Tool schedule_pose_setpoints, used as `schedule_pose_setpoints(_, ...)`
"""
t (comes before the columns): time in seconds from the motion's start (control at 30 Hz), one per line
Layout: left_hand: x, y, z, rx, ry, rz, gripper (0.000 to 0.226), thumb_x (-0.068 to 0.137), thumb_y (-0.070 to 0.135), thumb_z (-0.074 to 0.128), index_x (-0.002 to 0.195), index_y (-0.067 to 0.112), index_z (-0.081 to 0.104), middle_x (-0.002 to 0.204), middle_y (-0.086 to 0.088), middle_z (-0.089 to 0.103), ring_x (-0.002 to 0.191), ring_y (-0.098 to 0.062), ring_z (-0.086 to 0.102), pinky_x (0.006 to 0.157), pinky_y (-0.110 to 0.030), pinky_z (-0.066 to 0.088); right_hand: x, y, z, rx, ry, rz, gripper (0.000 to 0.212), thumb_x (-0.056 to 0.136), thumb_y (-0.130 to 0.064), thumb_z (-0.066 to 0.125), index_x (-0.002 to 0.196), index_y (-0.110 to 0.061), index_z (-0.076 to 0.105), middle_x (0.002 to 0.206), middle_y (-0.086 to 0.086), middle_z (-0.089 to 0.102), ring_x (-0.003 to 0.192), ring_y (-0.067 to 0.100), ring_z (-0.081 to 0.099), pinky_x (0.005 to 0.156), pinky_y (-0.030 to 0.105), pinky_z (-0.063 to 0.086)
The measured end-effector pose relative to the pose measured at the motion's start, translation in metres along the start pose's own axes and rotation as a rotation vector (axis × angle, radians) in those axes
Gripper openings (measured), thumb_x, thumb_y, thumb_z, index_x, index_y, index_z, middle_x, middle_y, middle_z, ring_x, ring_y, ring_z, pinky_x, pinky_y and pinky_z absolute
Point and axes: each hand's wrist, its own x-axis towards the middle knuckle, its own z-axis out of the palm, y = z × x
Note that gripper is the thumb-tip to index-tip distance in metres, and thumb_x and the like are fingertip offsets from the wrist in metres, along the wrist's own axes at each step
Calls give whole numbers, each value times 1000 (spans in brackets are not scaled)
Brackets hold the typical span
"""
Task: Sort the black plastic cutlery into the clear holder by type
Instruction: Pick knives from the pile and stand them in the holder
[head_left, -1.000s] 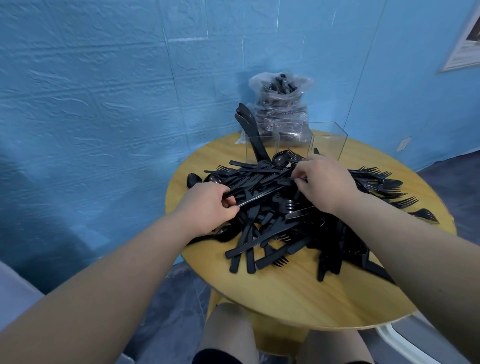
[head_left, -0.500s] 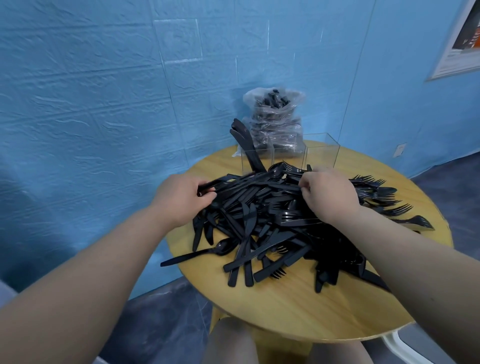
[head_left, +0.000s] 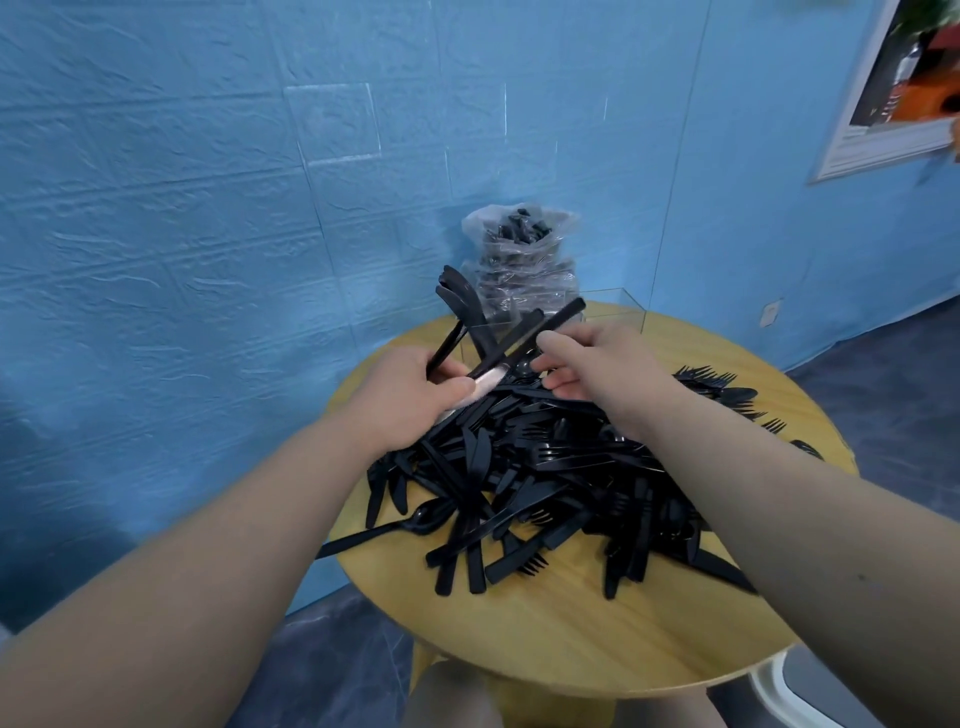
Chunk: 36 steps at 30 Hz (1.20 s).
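Cutlery (head_left: 530, 467) heaped on the tabletop (head_left: 571, 634), under and near both hands. Left hand (head_left: 410, 395) grips a bundle of knives (head_left: 524, 338), handles angled up past it. Right hand (head_left: 597, 374) pinches the same bundle. Holder (head_left: 623, 317) just beyond right hand, some knives upright in it. Best square the ends, then lower into the knife slot.

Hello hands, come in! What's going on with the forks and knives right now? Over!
Left hand grips a bunch of black knives. Right hand steadies them. Clear holder just behind. Big cutlery pile unsorted.
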Motion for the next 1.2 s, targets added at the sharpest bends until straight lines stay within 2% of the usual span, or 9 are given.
schedule_pose_setpoints(0.23,-4,22,11,-42,-89,37,20,90,14,60,88,30,71,94,-4,72,88,-21,64,68,-16,46,-3,-2,-2,124,-76,71,13,91,-18,62,81,-11,64,74,4,69,61,11,58,60,23,49)
schedule_pose_setpoints(0.37,-7,28,11,-78,-151,76,32,88,3,56,101,27,73,96,7,73,81,4,63,66,-2,42,-6,-4,-1,169,-150,94,11,93,-14,59,85,-8,61,76,7,67,57,11,58,55,21,50)
schedule_pose_setpoints(0.57,-7,19,9,-77,-81,-16,11,89,20,63,87,23,73,88,1,72,82,-16,63,66,-10,43,-4,-5,-9,237,-26,53,10,92,-10,59,83,-7,60,70,4,64,55,9,57,54,20,49)
schedule_pose_setpoints(0.7,-5,17,8,-55,-27,-22,12,91,19,61,89,18,73,80,11,69,74,-9,57,56,-6,40,-1,-2,-7,203,73,61,11,88,-18,65,89,-8,62,83,6,66,64,12,59,61,23,52)
schedule_pose_setpoints(0.77,-4,17,6,28,0,1,14,94,21,56,93,21,71,80,12,68,74,-12,57,59,-13,41,3,1,-11,38,307,30,34,83,-29,68,111,-12,58,104,4,62,88,16,60,81,32,52)
schedule_pose_setpoints(0.87,-3,16,3,208,4,48,17,97,24,51,96,26,68,86,5,70,78,-21,63,70,-32,50,-1,3,-19,-717,483,-365,55,89,-34,61,138,-16,43,137,6,48,127,25,41,106,38,32)
schedule_pose_setpoints(0.97,-2,20,3,324,-9,103,19,98,29,49,97,27,68,85,-3,70,72,-26,62,69,-41,50,-6,-2,-9,-1179,117,-780,41,93,-35,54,132,-21,52,127,1,61,128,25,44,112,51,20)
schedule_pose_setpoints(1.07,-3,27,6,274,-17,158,16,97,27,50,93,31,65,82,1,67,73,-17,60,68,-31,48,-4,-6,1,-1212,-182,-751,29,97,-31,46,122,-22,59,101,-1,65,98,22,59,87,32,37)
schedule_pose_setpoints(1.2,-4,26,4,44,-27,49,17,99,32,42,103,21,55,81,5,55,70,-11,49,62,-24,37,-1,-8,-6,-1054,-170,-646,14,96,-22,48,94,-14,59,85,2,63,78,24,57,64,33,43)
